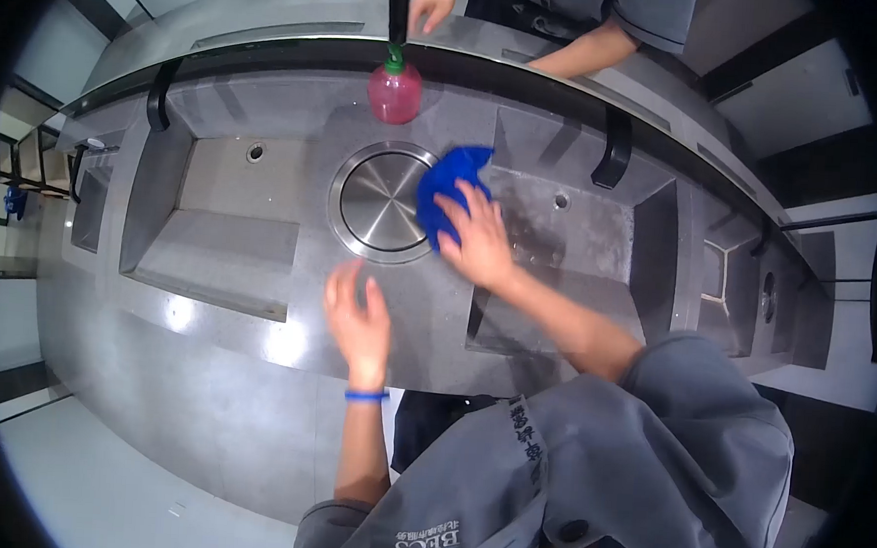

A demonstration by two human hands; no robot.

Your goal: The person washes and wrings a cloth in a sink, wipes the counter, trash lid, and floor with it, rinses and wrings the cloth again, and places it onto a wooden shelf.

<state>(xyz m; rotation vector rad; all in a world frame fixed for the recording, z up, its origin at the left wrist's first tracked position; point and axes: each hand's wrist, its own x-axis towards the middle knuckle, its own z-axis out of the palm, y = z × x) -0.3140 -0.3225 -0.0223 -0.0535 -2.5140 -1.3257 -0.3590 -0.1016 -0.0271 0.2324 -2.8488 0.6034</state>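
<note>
- Blue cloth looks soft, light, best gripped at its bunched middle!
- Right hand on top, fingers spread!
- Left hand empty, fingers apart!

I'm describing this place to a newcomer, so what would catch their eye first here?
Probably the vivid blue cloth under the right hand, at the right edge of the shiny round metal disc between two sinks. Next, the pink bottle with a green top, behind the disc at the back of the counter.
</note>
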